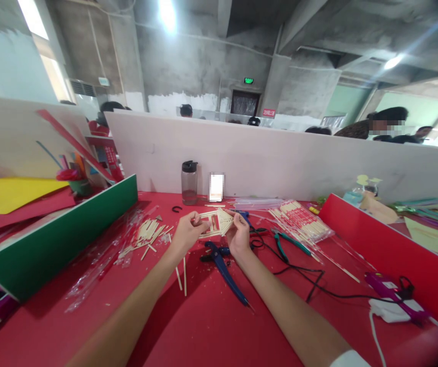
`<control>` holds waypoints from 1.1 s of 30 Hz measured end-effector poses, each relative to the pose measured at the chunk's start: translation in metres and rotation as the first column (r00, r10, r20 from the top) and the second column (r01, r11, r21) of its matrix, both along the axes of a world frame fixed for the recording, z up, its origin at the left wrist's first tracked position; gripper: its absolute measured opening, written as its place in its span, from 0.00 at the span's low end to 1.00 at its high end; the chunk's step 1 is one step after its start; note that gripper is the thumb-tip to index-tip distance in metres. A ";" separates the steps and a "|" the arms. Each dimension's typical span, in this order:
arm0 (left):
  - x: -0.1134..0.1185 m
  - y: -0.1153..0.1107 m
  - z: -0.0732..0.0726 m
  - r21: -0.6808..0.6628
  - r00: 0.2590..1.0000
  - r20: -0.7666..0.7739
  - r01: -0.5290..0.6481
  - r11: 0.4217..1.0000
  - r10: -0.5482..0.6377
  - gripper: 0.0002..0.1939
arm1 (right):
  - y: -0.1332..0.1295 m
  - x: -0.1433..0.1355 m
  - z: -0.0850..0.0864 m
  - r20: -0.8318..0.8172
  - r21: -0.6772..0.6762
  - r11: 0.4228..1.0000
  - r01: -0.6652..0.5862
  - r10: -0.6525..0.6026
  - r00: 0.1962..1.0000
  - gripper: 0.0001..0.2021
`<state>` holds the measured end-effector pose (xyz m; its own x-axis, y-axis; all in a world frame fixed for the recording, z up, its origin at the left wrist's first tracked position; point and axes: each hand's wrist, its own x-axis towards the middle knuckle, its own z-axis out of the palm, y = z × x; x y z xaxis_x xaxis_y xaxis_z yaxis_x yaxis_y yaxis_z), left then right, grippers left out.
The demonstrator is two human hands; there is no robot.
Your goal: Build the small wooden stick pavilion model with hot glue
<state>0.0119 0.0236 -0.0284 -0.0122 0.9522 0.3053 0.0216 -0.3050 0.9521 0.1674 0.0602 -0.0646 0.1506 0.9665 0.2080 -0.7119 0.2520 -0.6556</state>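
Observation:
Between my two hands is a small frame built of pale wooden sticks (223,222), with a pointed part on its right side. My left hand (191,230) is closed at the frame's left side, thumb and fingers together on it. My right hand (238,235) grips the pointed right part between thumb and fingers. Just below the frame lies a blue-handled cutting tool (226,272) on the red table (203,331). A loose pile of short sticks (150,232) is to the left of my left hand.
Green-handled pliers (282,247), black cables (310,272) and packaged sticks (303,221) lie right. A bottle (189,183) stands behind. Green (66,239) and red (387,255) dividers flank the work area. A purple power strip (394,295) is far right. People are beyond the white partition (157,148).

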 end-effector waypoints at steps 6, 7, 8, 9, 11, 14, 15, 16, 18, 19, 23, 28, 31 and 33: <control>0.000 -0.002 0.007 -0.027 0.999 -0.031 -0.014 1.000 0.013 0.23 | 0.001 0.000 0.000 0.000 0.015 1.000 0.002 -0.002 1.000 0.12; 0.000 -0.003 0.007 -0.033 0.999 -0.033 -0.018 0.999 0.017 0.24 | 0.001 0.000 0.000 0.004 0.014 1.000 0.004 -0.004 1.000 0.12; 0.000 -0.003 0.007 -0.037 0.999 -0.037 -0.018 0.999 0.017 0.23 | 0.001 0.000 0.000 0.008 0.014 1.000 0.006 -0.006 1.000 0.12; 0.000 -0.002 0.007 -0.038 0.999 -0.042 -0.021 0.999 0.019 0.23 | 0.001 0.000 0.000 0.011 0.014 1.000 0.008 -0.008 1.000 0.12; 0.000 -0.002 0.006 -0.033 0.998 -0.055 -0.021 0.999 0.019 0.23 | 0.000 0.000 0.000 0.018 0.016 1.000 0.011 -0.011 1.000 0.12; -0.001 -0.002 0.006 -0.025 0.997 -0.071 -0.024 0.999 0.022 0.23 | 0.000 0.000 0.000 0.018 0.017 1.000 0.005 -0.006 1.000 0.12; -0.001 -0.002 0.006 -0.027 0.997 -0.075 -0.026 0.999 0.024 0.23 | 0.000 0.000 0.000 0.014 0.020 1.000 0.001 -0.001 1.000 0.13; -0.001 -0.002 0.006 -0.029 0.997 -0.076 -0.027 0.999 0.025 0.23 | 0.000 0.000 0.000 0.010 0.023 1.000 -0.004 0.003 1.000 0.13; -0.001 -0.002 0.006 -0.040 0.997 -0.078 -0.025 0.999 0.022 0.23 | 0.000 0.000 0.000 0.005 0.029 1.000 -0.011 0.011 1.000 0.13; -0.001 -0.002 0.006 -0.041 0.997 -0.076 -0.020 0.999 0.017 0.23 | 0.000 0.000 0.000 0.007 0.030 0.999 -0.014 0.014 1.000 0.13; -0.001 0.000 0.006 -0.023 0.998 -0.068 -0.011 1.000 0.009 0.24 | -0.001 0.000 0.001 0.034 0.034 0.999 -0.011 0.010 0.999 0.13; -0.001 0.001 0.004 -0.014 0.995 -0.093 -0.019 1.000 0.018 0.23 | 0.000 0.001 -0.001 0.087 0.037 0.999 0.012 -0.016 0.996 0.14; -0.002 0.002 0.002 -0.007 0.991 -0.134 -0.024 1.000 0.023 0.23 | 0.001 0.001 -0.004 0.101 0.030 1.000 0.003 -0.006 0.995 0.15; -0.003 0.003 0.000 0.004 0.984 -0.177 -0.025 1.000 0.025 0.22 | 0.003 0.002 -0.005 0.107 0.035 0.999 0.005 -0.009 0.994 0.16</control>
<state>0.0090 0.0269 -0.0286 0.0184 0.9518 0.3060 0.1969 -0.3035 0.9323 0.1689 0.0630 -0.0699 0.1324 0.9575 0.2562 -0.6365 0.2803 -0.7186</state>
